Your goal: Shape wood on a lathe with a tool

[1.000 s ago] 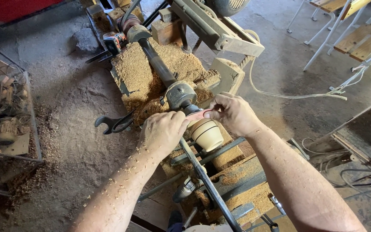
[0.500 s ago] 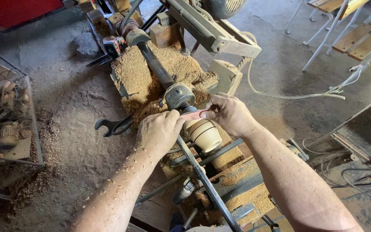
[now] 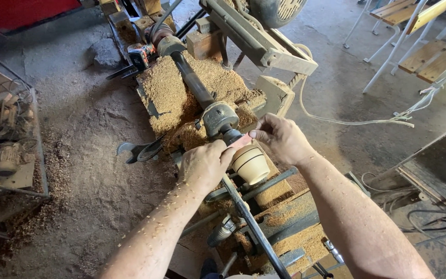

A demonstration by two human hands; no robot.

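while left hand [image 3: 205,166] steadies, right hand [image 3: 283,138] (pinching) wooden cup [image 3: 250,164]

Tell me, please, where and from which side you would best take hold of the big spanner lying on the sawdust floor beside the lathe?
Probably by the middle of the spanner's shaft, coming straight down from above on its floor side. It lies flat, its open forked end pointing away from the lathe, and its other end runs in under the lathe's edge, so the shaft is the slim, free part. Both hands, left and right, are busy at the wooden cup.
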